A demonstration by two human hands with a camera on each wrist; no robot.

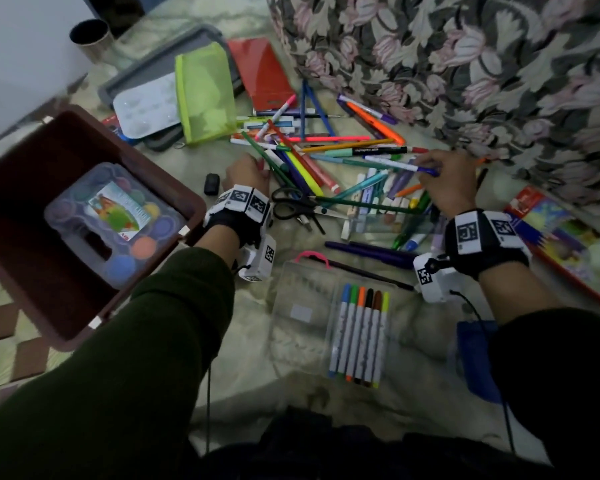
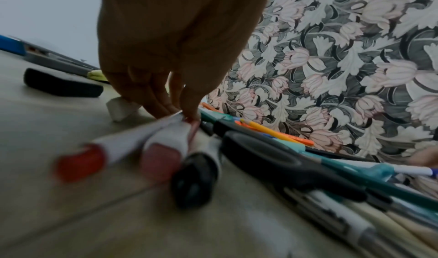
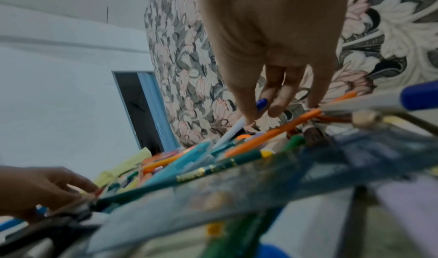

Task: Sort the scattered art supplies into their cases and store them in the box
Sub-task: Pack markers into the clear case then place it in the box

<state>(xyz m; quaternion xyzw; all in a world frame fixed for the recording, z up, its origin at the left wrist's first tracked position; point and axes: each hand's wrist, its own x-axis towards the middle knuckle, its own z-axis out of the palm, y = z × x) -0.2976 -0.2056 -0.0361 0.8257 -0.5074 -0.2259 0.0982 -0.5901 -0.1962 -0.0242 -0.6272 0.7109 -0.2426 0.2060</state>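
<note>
A heap of loose markers, pens and pencils [image 1: 326, 157] lies on the pale cloth between my hands. My left hand [image 1: 248, 173] reaches down at the heap's left edge. In the left wrist view this left hand [image 2: 180, 112] pinches the far ends of three white markers [image 2: 163, 140] with red, pink and black caps. My right hand [image 1: 430, 169] pinches a white marker with a blue cap [image 1: 406, 166] at the heap's right; the right hand [image 3: 258, 112] holds it by the blue cap [image 3: 261, 103]. An open clear marker case [image 1: 291, 306] holds several markers. The brown box [image 1: 146, 150] holds a paint set [image 1: 111, 220].
Black scissors [image 1: 298, 202] and a black eraser [image 1: 212, 183] lie by my left wrist. A green mesh pouch [image 1: 205, 95], a red case [image 1: 264, 74] and a grey tray [image 1: 146, 71] sit at the back. A coloured-pencil box [image 1: 568, 237] lies right, under the floral cushion [image 1: 465, 64].
</note>
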